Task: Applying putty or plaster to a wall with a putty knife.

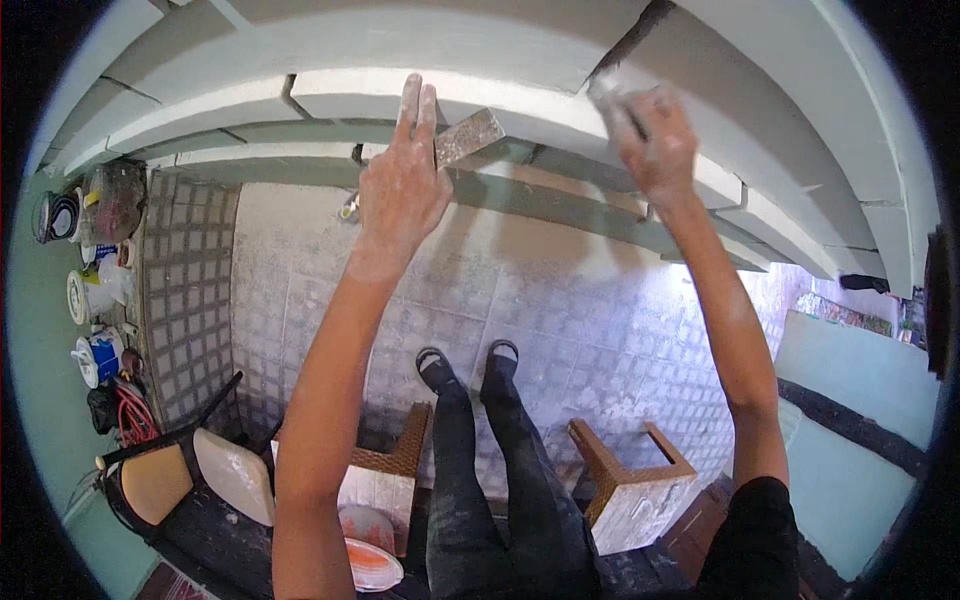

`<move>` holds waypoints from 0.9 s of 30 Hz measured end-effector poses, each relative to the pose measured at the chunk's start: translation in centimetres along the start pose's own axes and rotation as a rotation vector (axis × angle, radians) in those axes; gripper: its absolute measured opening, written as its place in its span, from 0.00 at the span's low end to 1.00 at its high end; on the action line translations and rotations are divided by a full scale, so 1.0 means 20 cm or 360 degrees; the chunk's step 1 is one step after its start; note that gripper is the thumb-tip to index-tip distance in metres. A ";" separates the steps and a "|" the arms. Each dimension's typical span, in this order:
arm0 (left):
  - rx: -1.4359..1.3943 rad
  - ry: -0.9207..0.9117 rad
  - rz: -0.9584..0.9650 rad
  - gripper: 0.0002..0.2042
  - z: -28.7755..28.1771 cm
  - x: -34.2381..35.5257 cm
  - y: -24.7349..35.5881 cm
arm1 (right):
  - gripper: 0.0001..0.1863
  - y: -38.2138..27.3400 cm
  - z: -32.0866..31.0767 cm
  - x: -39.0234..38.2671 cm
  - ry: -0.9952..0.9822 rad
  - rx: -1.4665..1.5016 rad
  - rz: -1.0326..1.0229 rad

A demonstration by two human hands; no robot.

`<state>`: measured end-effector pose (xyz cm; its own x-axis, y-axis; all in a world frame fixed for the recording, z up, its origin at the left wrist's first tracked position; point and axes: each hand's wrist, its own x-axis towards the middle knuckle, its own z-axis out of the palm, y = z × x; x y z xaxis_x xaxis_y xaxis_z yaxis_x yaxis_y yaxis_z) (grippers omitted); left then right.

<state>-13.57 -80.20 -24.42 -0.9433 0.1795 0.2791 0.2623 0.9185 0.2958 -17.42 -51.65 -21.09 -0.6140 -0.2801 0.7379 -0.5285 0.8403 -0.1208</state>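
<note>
My left hand (405, 185) is raised to the pale ledge (350, 85) of the wall, two dusty fingers stretched against its face. Its other fingers are closed around a putty knife, whose flat, speckled blade (470, 138) sticks out to the right. My right hand (660, 145) is smeared by motion at the wall, beside a dark vertical groove (630, 40). Its fingers are curled around a pale, whitish thing too blurred to name. White dust coats both hands.
Below stand two brown woven stools (640, 490) with whitened tops, one on each side of my legs. An orange-stained tub (372, 565) sits by the left stool. Chairs (235, 475) are at lower left. Buckets (90, 297) and a red cable (135, 415) line the left wall.
</note>
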 end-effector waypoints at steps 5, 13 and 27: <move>-0.0005 0.0017 -0.0029 0.37 0.00 -0.01 -0.01 | 0.09 -0.07 -0.02 0.09 -0.0128 0.0056 0.0099; -0.0024 -0.0025 -0.0093 0.37 -0.01 -0.01 0.03 | 0.09 -0.05 0.05 -0.04 -0.0134 0.0010 0.0117; -0.0061 -0.0083 -0.0142 0.39 -0.02 0.00 0.02 | 0.07 -0.11 0.01 0.03 -0.0012 0.0163 0.0150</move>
<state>-13.36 -80.05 -24.03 -0.9723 0.1167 0.2025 0.1835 0.9177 0.3524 -16.71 -53.78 -20.40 -0.6680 -0.2058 0.7151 -0.5252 0.8112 -0.2571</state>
